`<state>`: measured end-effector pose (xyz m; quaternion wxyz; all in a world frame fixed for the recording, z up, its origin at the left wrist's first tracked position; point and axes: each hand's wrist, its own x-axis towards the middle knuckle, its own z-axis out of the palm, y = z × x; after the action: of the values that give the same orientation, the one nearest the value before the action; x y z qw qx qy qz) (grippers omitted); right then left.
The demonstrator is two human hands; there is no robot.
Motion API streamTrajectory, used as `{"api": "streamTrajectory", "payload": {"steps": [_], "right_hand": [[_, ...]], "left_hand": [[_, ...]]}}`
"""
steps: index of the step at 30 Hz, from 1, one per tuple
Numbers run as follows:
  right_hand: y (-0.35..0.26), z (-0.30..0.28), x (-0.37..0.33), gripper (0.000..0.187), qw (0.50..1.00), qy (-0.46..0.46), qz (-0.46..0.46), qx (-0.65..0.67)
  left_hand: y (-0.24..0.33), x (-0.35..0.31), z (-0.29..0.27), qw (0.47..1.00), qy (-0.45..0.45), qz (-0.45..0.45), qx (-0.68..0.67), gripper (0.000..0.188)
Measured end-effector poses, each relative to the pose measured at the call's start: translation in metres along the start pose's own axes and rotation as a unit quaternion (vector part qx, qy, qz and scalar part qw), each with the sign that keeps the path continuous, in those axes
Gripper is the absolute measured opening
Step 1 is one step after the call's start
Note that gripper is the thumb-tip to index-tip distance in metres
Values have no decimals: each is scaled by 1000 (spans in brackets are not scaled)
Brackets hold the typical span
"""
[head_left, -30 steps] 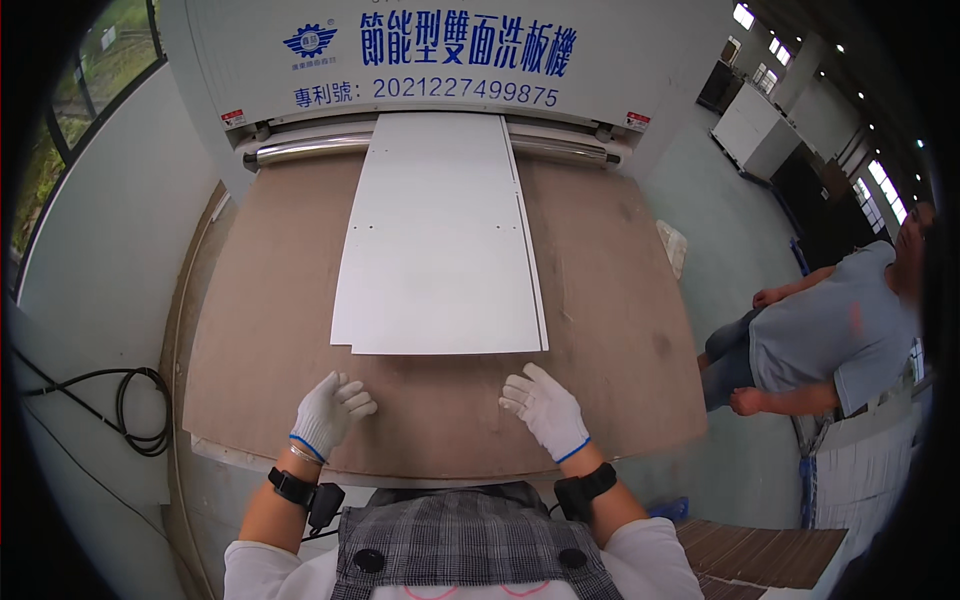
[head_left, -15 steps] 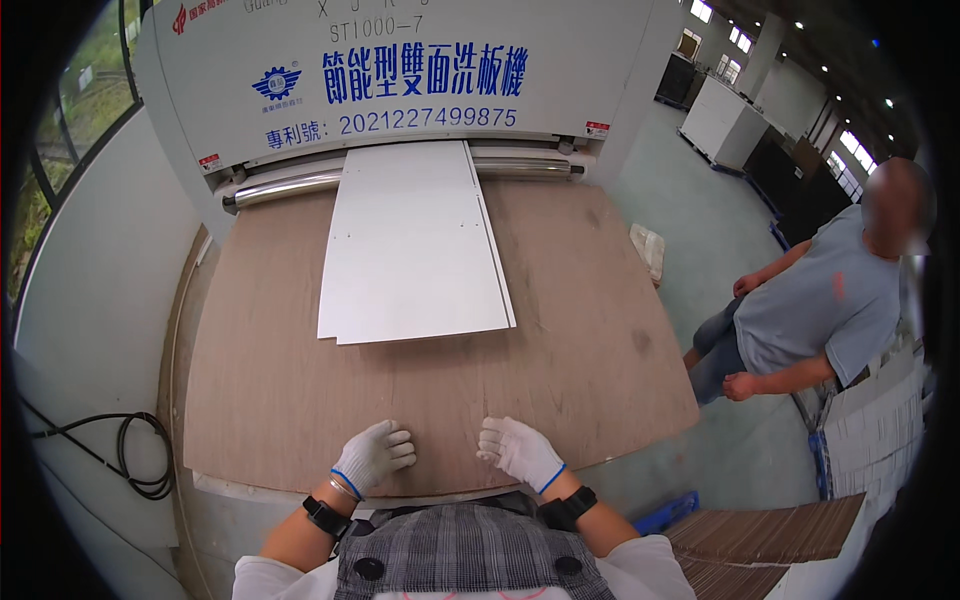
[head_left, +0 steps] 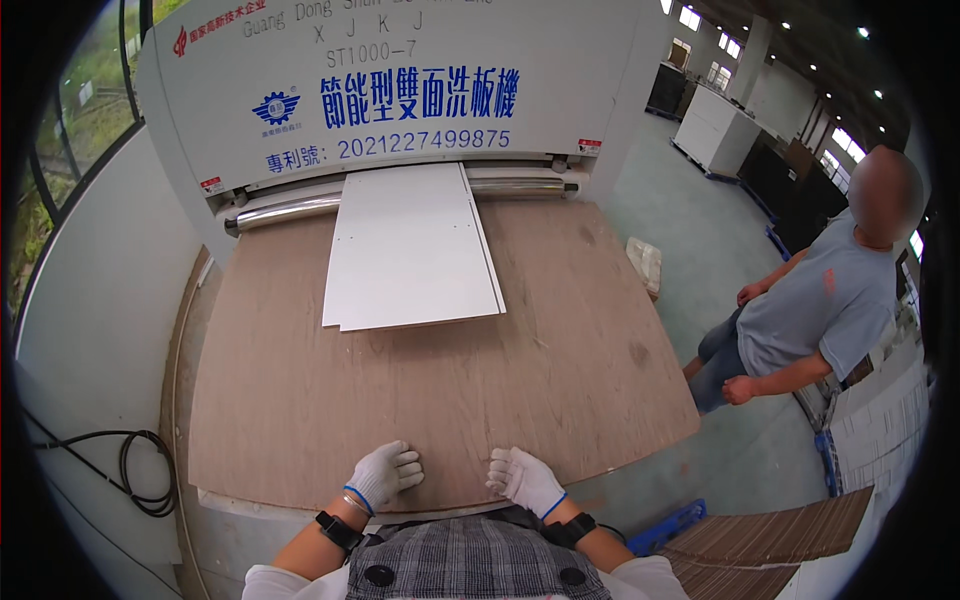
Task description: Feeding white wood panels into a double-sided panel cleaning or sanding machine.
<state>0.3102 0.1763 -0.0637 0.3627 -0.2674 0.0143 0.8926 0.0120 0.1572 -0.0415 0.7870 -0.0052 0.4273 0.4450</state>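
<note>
A white panel [head_left: 415, 250] lies flat on the brown board-topped table [head_left: 270, 400], its far end at the machine's opening beneath the roller housing. Small holes dot its face, a narrow line runs along its right side, and its near left corner is notched. Both my hands wear white knit gloves with blue cuffs. My left hand [head_left: 384, 475] rests by the table's near edge, fingers loosely bent with gaps between them. My right hand [head_left: 524, 480] sits opposite in a similar loose curl. Neither hand touches the panel or holds anything visible.
A large white machine [head_left: 550, 90] with a metal roller [head_left: 290, 212] stands at the far side. A person [head_left: 820, 300] in a grey shirt stands at right. Brown sheets [head_left: 770, 530] are stacked at lower right. A black cable [head_left: 150, 470] hangs coiled at left.
The white panel has moved farther into the machine, away from me. My view has tilted slightly upward. Both hands stay near the table's front edge with much the same pose.
</note>
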Motion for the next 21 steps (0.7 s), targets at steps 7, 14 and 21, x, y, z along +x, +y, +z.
{"api": "streamTrajectory", "payload": {"steps": [7,14,21], "right_hand": [[0,4,-3,35,998,42,-9,-50],[0,0,-2,35,999,24,4,-45],[1,3,5,36,999,20,8,-46]], "left_hand": [[1,-10,19,999,29,12,26,26],[-1,-15,24,997,63,16,39,24],[2,-4,-2,998,-56,17,-28,22]]}}
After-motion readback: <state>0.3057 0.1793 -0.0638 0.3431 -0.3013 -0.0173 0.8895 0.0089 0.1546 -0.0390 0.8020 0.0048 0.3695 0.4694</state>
